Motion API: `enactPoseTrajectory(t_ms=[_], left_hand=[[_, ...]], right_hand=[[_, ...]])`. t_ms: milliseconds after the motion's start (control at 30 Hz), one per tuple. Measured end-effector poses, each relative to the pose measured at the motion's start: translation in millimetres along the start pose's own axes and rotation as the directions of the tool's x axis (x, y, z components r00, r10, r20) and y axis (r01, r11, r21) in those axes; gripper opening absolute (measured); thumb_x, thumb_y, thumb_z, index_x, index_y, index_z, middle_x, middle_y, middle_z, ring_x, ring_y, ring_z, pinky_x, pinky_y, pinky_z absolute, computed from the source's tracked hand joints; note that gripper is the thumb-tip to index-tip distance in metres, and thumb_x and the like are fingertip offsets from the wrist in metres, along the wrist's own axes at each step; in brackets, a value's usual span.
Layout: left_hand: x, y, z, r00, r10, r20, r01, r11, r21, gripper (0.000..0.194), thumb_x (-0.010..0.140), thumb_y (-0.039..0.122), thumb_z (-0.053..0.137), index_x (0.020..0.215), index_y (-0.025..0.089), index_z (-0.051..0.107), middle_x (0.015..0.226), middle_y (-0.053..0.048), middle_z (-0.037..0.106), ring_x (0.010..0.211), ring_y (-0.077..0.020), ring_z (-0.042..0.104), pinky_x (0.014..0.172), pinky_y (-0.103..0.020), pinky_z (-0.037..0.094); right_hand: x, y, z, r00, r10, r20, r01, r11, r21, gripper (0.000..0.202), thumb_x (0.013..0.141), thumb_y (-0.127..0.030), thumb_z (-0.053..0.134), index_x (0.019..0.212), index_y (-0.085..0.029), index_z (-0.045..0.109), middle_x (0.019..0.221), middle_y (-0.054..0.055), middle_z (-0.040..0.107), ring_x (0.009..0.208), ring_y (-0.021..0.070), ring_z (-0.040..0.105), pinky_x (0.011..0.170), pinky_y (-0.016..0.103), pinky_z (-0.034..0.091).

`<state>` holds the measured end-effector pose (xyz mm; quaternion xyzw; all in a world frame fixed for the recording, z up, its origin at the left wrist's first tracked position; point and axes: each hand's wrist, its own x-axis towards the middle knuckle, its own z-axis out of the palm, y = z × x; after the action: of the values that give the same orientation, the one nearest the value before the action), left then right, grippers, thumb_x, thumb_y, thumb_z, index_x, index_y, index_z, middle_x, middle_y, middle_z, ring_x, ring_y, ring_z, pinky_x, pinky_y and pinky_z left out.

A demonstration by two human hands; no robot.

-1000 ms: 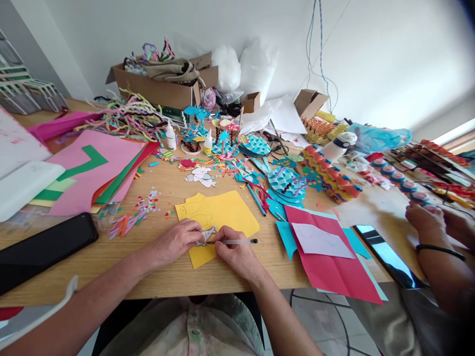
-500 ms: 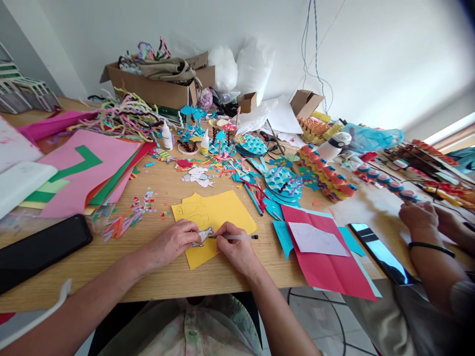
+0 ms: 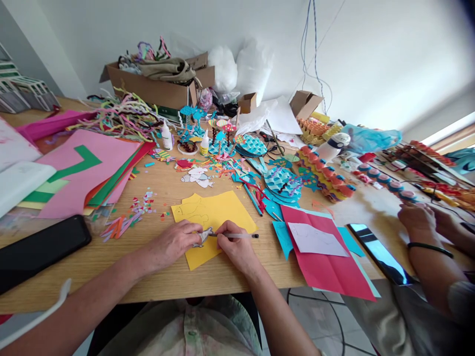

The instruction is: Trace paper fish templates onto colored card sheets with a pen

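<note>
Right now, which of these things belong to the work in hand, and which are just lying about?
In use:
- Pen, in the right hand
- Fish cutout, under the left hand's fingertips
- Yellow paper beneath

Apparently just lying about:
- Black phone, far left
- Red sheet
- Pink sheet
- Large cardboard box

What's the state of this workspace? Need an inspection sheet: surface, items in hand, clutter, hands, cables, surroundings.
Surface: wooden table, bare strip along the near edge; no spill seen.
Items in hand: fish cutout on yellow paper, pen beside it.
Clutter: heavy; paper scraps, coloured sheets, black phone, fuzzy craft stems, filled cardboard box.
Grippers: bare hands; left hand at the cutout, right hand holding the pen.
Cables: cords hang by the wall; black cable among the clutter.
Surroundings: white wall behind; another person's hands at right.
</note>
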<state>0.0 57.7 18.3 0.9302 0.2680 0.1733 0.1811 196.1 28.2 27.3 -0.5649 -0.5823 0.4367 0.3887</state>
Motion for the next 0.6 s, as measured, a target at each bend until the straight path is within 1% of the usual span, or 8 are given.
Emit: enactPoseTrajectory(t_ms=[100, 200, 433, 600], left_hand=[[4, 3, -4.4, 0.998, 0.04, 0.05, -0.039, 0.999, -0.029, 0.017, 0.089, 0.009, 0.045, 0.086, 0.017, 0.06, 0.096, -0.003, 0.061, 0.088, -0.0156, 0.053, 0.08, -0.028, 0.041], [9, 6, -6.3, 0.997, 0.034, 0.071, -0.028, 0.997, -0.077, 0.019, 0.089, 0.008, 0.043, 0.083, 0.016, 0.059, 0.091, -0.003, 0.062, 0.086, -0.0149, 0.053, 0.077, -0.025, 0.042], [12, 3, 0.5, 0.998, 0.015, 0.053, -0.01, 0.995, -0.096, 0.021, 0.089, 0.008, 0.041, 0.076, 0.016, 0.056, 0.081, -0.001, 0.058, 0.077, -0.0133, 0.053, 0.069, -0.023, 0.041], [10, 2, 2.8, 0.999, -0.013, 0.048, 0.016, 0.998, -0.066, 0.018, 0.088, 0.007, 0.042, 0.08, 0.016, 0.056, 0.084, -0.002, 0.058, 0.079, -0.014, 0.052, 0.069, -0.023, 0.042]], right_hand=[[0, 0, 0, 1.0, 0.002, -0.001, -0.002, 1.0, 0.002, 0.007, 0.064, -0.019, 0.044, 0.063, -0.02, 0.05, 0.047, -0.005, 0.05, 0.044, 0.0096, 0.041, 0.044, 0.019, 0.031], [-1, 0, 1, 1.0, 0.001, -0.006, -0.001, 1.0, -0.005, 0.007, 0.064, -0.018, 0.044, 0.064, -0.02, 0.051, 0.047, -0.005, 0.051, 0.044, 0.0097, 0.042, 0.044, 0.02, 0.031], [-2, 2, 2, 1.0, -0.014, -0.027, 0.014, 1.0, -0.023, 0.007, 0.065, -0.017, 0.044, 0.065, -0.019, 0.051, 0.047, -0.005, 0.051, 0.044, 0.0094, 0.041, 0.044, 0.02, 0.031], [-2, 1, 0, 0.999, 0.002, -0.036, -0.001, 1.0, 0.005, 0.007, 0.064, -0.017, 0.045, 0.064, -0.02, 0.051, 0.046, -0.005, 0.051, 0.043, 0.0094, 0.041, 0.044, 0.02, 0.031]])
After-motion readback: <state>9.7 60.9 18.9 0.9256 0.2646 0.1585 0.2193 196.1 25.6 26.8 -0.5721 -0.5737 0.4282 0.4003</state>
